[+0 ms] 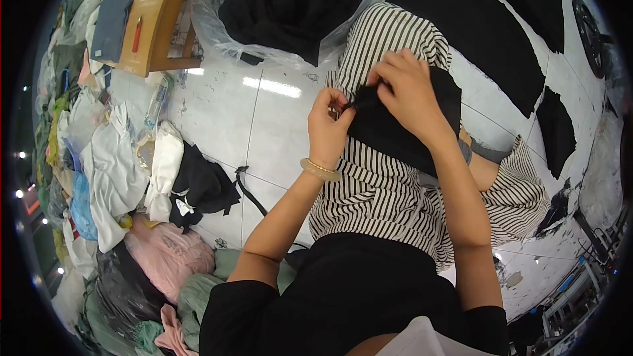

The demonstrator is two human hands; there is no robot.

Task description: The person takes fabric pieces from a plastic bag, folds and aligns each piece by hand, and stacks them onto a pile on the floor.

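A piece of black fabric (pixel 395 122) lies across my lap, over striped trousers (pixel 389 29). My left hand (pixel 330 122), with a bangle at its wrist, pinches the left edge of this fabric between thumb and fingers. Just to the right, my right hand (pixel 405 89) rests over the upper part of the same fabric, its fingers curled and thumb bent in against the cloth. A small dark fold shows between the two hands. Whatever lies under the right fingertips is partly hidden.
A clear plastic bag (pixel 204 13) full of black cloth sits ahead. Large black fabric pieces (pixel 475 26) cover the floor at right. A wooden table (pixel 161 13) bears a red-handled tool (pixel 137 34). Heaped garments and bags (pixel 119 165) line the left side.
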